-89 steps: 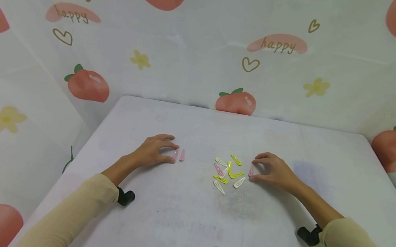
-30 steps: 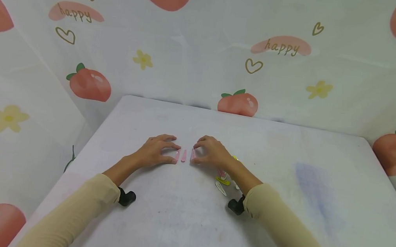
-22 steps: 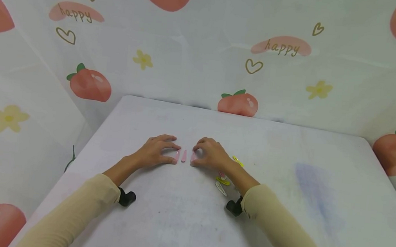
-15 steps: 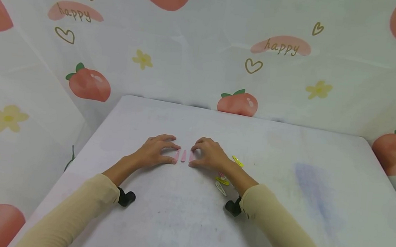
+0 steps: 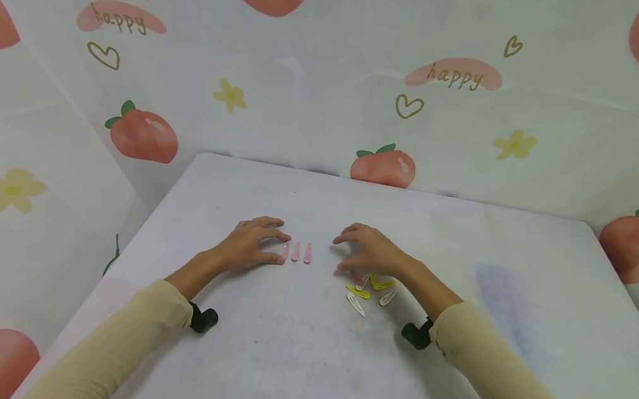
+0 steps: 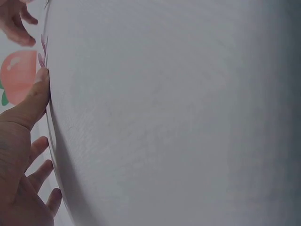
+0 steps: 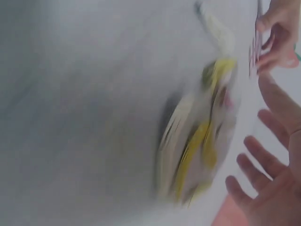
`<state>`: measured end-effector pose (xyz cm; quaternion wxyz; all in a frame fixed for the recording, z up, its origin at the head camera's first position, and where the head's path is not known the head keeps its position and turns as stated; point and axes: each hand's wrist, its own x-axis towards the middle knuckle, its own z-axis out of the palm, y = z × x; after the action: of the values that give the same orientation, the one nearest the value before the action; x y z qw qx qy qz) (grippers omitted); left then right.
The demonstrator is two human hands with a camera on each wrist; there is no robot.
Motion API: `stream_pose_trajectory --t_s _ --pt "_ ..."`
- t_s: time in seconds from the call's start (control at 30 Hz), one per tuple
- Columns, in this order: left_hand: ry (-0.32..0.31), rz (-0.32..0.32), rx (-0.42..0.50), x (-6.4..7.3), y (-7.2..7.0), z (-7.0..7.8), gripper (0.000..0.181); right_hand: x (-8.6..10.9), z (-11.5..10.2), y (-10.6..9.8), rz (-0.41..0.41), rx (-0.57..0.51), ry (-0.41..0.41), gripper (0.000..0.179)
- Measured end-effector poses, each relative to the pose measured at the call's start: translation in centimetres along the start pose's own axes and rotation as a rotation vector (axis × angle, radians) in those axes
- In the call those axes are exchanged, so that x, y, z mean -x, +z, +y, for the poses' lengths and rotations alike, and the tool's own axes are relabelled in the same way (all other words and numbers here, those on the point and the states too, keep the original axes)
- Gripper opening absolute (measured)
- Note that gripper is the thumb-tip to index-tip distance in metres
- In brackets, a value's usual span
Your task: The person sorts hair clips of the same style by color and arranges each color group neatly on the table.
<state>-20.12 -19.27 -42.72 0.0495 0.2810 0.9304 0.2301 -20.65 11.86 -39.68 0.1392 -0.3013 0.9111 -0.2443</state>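
My left hand (image 5: 250, 242) pinches a pink snap hair clip (image 5: 285, 251) by its two ends, finger at the far end and thumb at the near one. Beside it stand a second pink hair clip (image 5: 296, 252) and a third pink hair clip (image 5: 308, 253), upright in a row on the white table. My right hand (image 5: 374, 250) is open with nothing in it, over the far edge of a loose pile. In that pile lie yellow hair clips (image 5: 358, 291), white hair clips (image 5: 355, 304) and a pink one partly covered by the right hand.
The white tabletop (image 5: 294, 362) spreads around the clips. A hanging cloth (image 5: 308, 65) printed with peaches, hearts and flowers rises behind the table. Black wrist cameras sit under both beige sleeves (image 5: 499, 367).
My right hand brought a pink clip from the pile to the left, set it at the row's right end, let go and moved back right. My left hand has stayed in place.
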Motion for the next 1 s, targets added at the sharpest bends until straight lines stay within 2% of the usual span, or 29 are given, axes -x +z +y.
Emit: stream_pose_trajectory --t_s 0.23,0.37,0.5,1.0 --pt "-0.005 -0.007 -0.008 0.0 0.0 -0.1 0.052 2.9 2.1 -1.0 -0.086 0.017 -0.037 0.051" --pt "-0.011 -0.012 -0.005 0.0 0.0 -0.2 0.052 3.7 2.5 -0.9 -0.093 0.008 -0.068 0.049" --pt "-0.008 -0.009 0.0 0.0 0.1 -0.1 0.052 3.9 2.4 -0.7 -0.075 -0.008 -0.08 0.048" --pt "-0.007 -0.008 0.004 0.0 0.2 -0.3 0.052 3.3 1.9 -0.1 -0.061 0.062 -0.066 0.044"
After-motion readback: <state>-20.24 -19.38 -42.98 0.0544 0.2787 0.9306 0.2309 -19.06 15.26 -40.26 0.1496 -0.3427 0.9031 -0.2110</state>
